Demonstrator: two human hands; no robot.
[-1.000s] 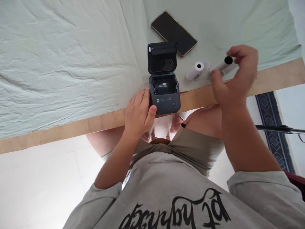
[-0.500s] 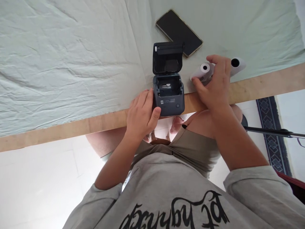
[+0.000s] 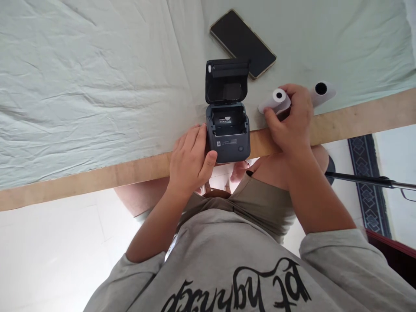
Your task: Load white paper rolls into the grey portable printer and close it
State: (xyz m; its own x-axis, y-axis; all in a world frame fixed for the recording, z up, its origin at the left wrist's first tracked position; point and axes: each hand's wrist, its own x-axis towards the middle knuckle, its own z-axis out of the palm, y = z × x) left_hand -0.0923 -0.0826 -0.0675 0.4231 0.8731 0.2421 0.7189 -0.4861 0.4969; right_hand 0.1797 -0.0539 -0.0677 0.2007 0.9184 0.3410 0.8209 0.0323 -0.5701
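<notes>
Left fingers (image 3: 191, 143) are nearly straight, right fingers (image 3: 299, 94) curled.

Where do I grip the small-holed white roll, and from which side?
Probably across the curved wall of the white roll, thumb near, fingers on the far side, coming from the right, where the right hand is. Its holed end faces up, leaving the wall exposed; the printer stands to its left.

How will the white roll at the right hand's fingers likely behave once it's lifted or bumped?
The white roll appears upright on its end, so a sideways bump might tip it, and its round side could then roll. Its neat round end suggests a fairly firm body. The loose flap beside the right hand may bend or unwind.
</notes>
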